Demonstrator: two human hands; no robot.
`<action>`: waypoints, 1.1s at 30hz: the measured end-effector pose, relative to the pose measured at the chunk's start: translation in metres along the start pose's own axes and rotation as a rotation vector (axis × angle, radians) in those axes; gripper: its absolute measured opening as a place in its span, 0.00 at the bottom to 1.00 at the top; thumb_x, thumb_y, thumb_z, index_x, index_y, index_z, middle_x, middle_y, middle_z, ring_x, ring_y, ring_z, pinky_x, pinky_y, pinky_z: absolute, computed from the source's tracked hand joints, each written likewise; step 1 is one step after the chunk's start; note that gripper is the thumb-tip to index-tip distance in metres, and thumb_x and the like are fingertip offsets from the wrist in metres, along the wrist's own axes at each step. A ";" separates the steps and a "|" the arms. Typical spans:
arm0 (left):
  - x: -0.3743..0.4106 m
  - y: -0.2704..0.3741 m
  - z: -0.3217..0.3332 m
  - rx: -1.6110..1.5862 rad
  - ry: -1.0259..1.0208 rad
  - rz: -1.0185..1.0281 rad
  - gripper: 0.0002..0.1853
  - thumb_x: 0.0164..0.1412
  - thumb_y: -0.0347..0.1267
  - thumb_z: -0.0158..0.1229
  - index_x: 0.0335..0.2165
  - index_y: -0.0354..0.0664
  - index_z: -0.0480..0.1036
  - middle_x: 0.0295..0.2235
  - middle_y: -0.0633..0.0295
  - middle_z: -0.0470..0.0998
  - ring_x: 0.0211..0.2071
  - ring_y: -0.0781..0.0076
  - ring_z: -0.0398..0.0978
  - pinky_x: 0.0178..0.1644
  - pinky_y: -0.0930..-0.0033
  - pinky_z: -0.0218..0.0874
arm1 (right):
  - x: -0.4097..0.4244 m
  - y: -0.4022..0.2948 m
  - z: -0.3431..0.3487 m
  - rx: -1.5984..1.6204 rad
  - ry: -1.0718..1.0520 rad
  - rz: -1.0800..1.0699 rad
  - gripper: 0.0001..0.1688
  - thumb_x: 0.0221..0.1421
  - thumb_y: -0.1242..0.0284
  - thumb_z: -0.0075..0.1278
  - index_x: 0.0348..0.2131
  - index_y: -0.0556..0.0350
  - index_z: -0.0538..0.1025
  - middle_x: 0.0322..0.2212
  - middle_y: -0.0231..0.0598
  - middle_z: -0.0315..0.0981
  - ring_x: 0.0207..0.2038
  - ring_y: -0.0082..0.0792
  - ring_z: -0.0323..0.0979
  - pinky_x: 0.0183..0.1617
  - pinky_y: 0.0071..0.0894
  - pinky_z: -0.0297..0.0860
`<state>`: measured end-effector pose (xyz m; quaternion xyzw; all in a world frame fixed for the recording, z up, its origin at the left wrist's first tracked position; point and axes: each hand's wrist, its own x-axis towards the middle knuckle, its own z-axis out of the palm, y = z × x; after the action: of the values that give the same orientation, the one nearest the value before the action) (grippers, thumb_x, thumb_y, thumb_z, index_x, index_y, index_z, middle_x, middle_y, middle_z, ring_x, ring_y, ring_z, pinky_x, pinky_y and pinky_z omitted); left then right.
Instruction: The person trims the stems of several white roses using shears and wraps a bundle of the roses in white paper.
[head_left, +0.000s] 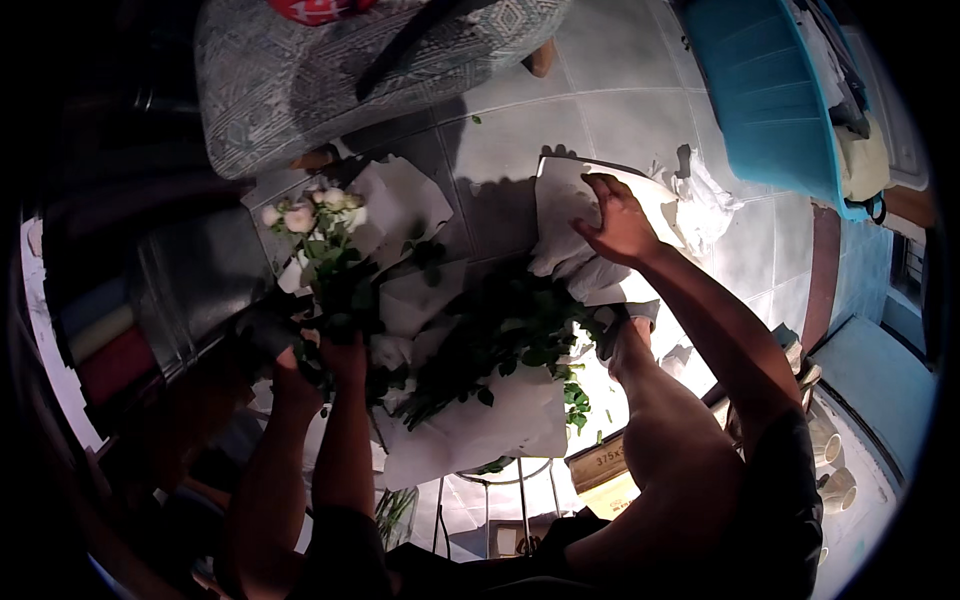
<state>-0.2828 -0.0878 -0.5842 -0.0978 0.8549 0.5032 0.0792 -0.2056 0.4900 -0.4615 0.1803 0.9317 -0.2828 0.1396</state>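
Note:
My left hand (344, 351), in deep shadow, grips the leafy stems of a bunch of pale pink, rose-like flowers (300, 219). The blooms point away from me, and leaves hide most of the fingers. My right hand (619, 225) is held with fingers apart over white wrapping paper (559, 191) and grips nothing. Between my legs, a dark heap of leafy stems (487, 322) lies on crumpled white sheets. A flat white sheet (495, 420) spreads below the heap. More white paper (405, 199) stands beside the blooms.
A patterned upholstered seat (315, 90) stands ahead on the tiled floor (517, 112). To the right are a turquoise basket (772, 112) of cloth and a crumpled clear plastic bag (701, 202). A wire stand (521, 502) and a cardboard box (600, 465) are close to me.

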 end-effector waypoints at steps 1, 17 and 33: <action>0.005 0.015 0.013 0.122 -0.041 0.066 0.23 0.52 0.31 0.65 0.46 0.32 0.73 0.43 0.50 0.79 0.45 0.54 0.77 0.53 0.55 0.65 | 0.000 0.003 0.001 -0.038 0.029 -0.048 0.42 0.52 0.58 0.59 0.60 0.59 0.65 0.59 0.53 0.62 0.62 0.54 0.60 0.66 0.47 0.59; 0.038 0.025 -0.011 0.568 -0.462 -0.103 0.32 0.47 0.36 0.67 0.50 0.31 0.69 0.46 0.44 0.77 0.48 0.45 0.74 0.54 0.54 0.63 | -0.025 0.003 0.086 -0.361 -0.076 -0.684 0.17 0.49 0.67 0.52 0.40 0.51 0.79 0.42 0.43 0.72 0.54 0.48 0.67 0.64 0.57 0.56; -0.102 0.213 0.247 0.148 -0.829 0.412 0.15 0.51 0.22 0.62 0.41 0.37 0.76 0.40 0.51 0.76 0.42 0.52 0.76 0.48 0.62 0.67 | -0.076 0.030 0.112 0.023 0.225 -0.576 0.10 0.46 0.71 0.52 0.33 0.51 0.78 0.31 0.35 0.73 0.39 0.39 0.74 0.48 0.42 0.69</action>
<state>-0.2272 0.2385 -0.4990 0.2891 0.7864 0.4427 0.3193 -0.1073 0.4289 -0.5376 -0.0595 0.9508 -0.2995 -0.0523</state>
